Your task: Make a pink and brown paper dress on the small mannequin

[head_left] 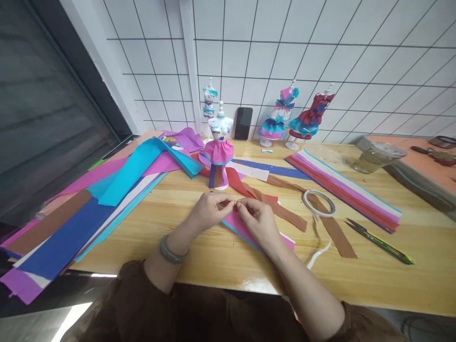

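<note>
Above the middle of the wooden table (pixel 210 256), my left hand (pixel 213 209) and my right hand (pixel 259 222) meet fingertip to fingertip. Both are closed in a pinch; whatever is between the fingers is too small to make out. Under my right hand lies a pink crepe paper strip (pixel 245 236) with a light blue edge, partly covered by the hand. Just beyond my fingers stands a small white dress form (pixel 221 127) wearing a gathered pink skirt (pixel 219 152) with a blue hem. Red and brown paper strips (pixel 290 217) lie right of it.
Layered crepe paper strips (pixel 71 232) cover the left side. On the right lie a tape roll (pixel 334 209), green-handled snips (pixel 384 244) and a striped paper stack (pixel 345 190). A phone (pixel 243 124), dressed forms (pixel 276 118) and a lidded cup (pixel 374 159) stand farther back.
</note>
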A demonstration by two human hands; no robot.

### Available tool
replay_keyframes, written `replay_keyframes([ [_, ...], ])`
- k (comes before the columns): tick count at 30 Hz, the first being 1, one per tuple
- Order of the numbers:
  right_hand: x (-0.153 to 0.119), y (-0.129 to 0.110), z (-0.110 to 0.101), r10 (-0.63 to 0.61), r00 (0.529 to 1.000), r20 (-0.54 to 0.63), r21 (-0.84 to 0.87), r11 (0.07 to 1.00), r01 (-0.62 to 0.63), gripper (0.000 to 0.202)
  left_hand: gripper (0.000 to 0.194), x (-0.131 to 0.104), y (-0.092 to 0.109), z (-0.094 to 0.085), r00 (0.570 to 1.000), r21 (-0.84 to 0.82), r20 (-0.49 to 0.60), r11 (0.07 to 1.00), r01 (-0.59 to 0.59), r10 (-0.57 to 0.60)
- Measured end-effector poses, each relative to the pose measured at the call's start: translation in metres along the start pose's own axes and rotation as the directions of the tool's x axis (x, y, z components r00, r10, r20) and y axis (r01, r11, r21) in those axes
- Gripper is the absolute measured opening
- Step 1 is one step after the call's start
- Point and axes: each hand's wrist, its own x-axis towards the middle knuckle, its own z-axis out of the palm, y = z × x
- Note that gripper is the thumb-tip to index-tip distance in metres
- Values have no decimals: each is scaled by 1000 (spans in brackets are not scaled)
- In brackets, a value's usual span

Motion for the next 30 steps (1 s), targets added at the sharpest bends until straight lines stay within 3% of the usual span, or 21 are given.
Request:
replay_keyframes([
  [8, 1, 0, 0, 7, 1000, -2, -3, 1000, -7, 23, 16, 0, 0, 2, 991, -93, 7, 986, 136, -136],
  [30, 2, 4, 2, 61, 998, 19, 45, 997, -62, 23, 26, 3, -2, -3, 970, -190, 93, 953, 237, -223],
])
